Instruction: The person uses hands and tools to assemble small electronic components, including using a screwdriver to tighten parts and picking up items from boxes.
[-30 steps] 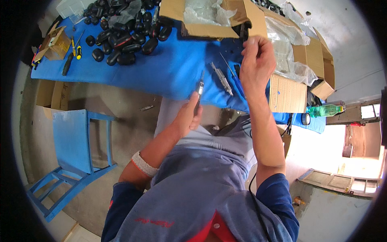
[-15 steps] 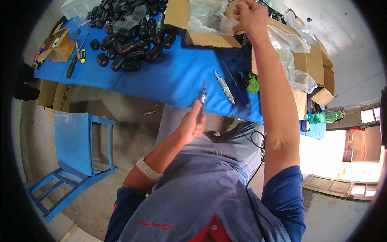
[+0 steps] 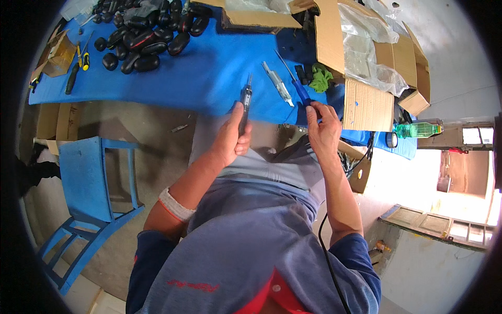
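One slim, dark, metal-tipped device [image 3: 245,100] sits clasped in my left hand [image 3: 229,138], while my right hand [image 3: 324,128] meets the near end of the blue-handled screwdriver [image 3: 300,90] on the bench [image 3: 217,70], though I can't tell whether it grips, and holding farther along would steady it.

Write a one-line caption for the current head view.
Left hand holds a slim, narrow-tipped device; right hand is at a blue-handled screwdriver.

Long table covered in bright blue cloth [image 3: 175,86] spans top. Blue-painted slatted chair [image 3: 82,180] stands at left on dull grey-brown floor [image 3: 157,162]. Pale whitish wall [image 3: 455,63] upper right. Overexposed white daylight [image 3: 400,183] at right, above weathered brown panelled frame with glass panes [image 3: 421,226].
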`<state>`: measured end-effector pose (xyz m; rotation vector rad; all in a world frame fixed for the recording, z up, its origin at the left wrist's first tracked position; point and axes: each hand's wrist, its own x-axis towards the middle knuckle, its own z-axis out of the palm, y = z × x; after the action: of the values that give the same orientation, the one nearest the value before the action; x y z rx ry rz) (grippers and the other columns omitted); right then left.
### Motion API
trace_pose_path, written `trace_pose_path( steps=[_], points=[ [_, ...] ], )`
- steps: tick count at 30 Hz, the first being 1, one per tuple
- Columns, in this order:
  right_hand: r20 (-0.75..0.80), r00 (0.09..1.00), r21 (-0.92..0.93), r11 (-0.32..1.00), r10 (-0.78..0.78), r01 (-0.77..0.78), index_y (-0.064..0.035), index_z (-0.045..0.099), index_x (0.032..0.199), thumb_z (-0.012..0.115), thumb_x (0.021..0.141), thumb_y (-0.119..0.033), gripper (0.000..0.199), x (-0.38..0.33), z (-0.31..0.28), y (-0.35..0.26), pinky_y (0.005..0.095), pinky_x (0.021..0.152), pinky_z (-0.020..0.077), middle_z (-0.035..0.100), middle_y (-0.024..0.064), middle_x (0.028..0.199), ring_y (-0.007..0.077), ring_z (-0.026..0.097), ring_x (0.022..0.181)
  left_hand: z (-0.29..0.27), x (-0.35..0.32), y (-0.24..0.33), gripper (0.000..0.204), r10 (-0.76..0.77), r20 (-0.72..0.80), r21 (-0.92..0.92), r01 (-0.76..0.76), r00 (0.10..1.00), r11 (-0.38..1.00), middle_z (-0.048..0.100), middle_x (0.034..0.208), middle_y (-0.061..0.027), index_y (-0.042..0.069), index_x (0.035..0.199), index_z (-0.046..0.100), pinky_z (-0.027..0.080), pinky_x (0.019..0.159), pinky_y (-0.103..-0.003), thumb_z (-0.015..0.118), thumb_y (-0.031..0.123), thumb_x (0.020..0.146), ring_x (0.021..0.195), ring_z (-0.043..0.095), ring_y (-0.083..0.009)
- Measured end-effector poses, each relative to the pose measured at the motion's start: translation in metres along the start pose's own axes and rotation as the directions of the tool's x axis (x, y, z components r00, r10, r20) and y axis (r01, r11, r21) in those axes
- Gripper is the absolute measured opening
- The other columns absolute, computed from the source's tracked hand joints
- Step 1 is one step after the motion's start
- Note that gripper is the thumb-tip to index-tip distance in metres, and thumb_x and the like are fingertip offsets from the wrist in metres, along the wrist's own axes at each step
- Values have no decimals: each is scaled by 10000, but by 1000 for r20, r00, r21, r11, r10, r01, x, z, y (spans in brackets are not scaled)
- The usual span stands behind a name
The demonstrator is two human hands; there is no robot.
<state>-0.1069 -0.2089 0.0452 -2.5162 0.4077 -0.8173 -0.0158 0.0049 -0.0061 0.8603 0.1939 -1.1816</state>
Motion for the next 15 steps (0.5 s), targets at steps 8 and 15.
trace_pose_path(
  steps=[8,15],
  points=[
    [31,999,-305,952,10,0,-43,599,1113,648,864,-225,312,2,22,21,412,708,468,605,168,890,347,584,824,1,-6,3,586,28,-21,48,-27,999,998,323,486,45,133,688,451,224,346,-228,406,681,891,360,288,-69],
    [160,929,371,852,333,-369,-12,574,1135,571,918,-110,238,-9,-21,-8,214,578,393,566,17,781,63,492,677,-2,-4,2,569,93,-99,156,-77,991,985,312,495,45,114,669,446,190,362,-237,497,645,868,375,255,-66]
  ],
)
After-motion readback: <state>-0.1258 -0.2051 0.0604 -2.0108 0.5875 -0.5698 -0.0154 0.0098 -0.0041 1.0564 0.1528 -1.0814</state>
